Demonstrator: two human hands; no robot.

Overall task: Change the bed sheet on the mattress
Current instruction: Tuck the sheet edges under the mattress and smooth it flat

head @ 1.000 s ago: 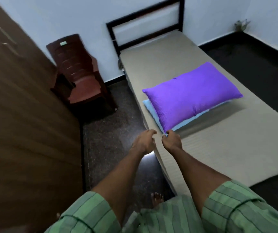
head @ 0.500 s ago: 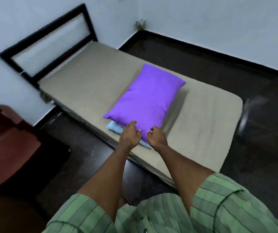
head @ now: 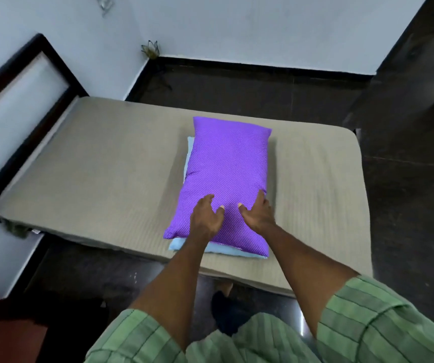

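1. Purple and finely dotted, the pillow (head: 226,179) lies on the mattress (head: 105,179), its long side running away from me.
2. Under it sits a pale blue folded cloth (head: 188,153), possibly a sheet or a second pillow; I cannot tell which. Only its left edge and near edge show.
3. My left hand (head: 205,218) is over the near part of the pillow, fingers loosely spread and bent a little, holding nothing. Whether the fingertips press the fabric I cannot say for sure.
4. My right hand (head: 259,213) is just beside it, also over the near part of the pillow, palm turned inward, fingers relaxed and apart, gripping nothing.
5. The two hands are near each other with a small gap of purple fabric between them.
6. The mattress is covered in a beige ribbed sheet, lying flat and smooth across the whole top.
7. A dark bed frame headboard (head: 27,82) stands at the left end, against the white wall (head: 236,27).
8. The floor (head: 263,87) beyond the bed is dark and glossy, with a black skirting along the wall.
9. A small spiky ornament (head: 150,48) sits in the far corner on the floor.
10. My green striped sleeves (head: 381,323) fill the bottom of the view.
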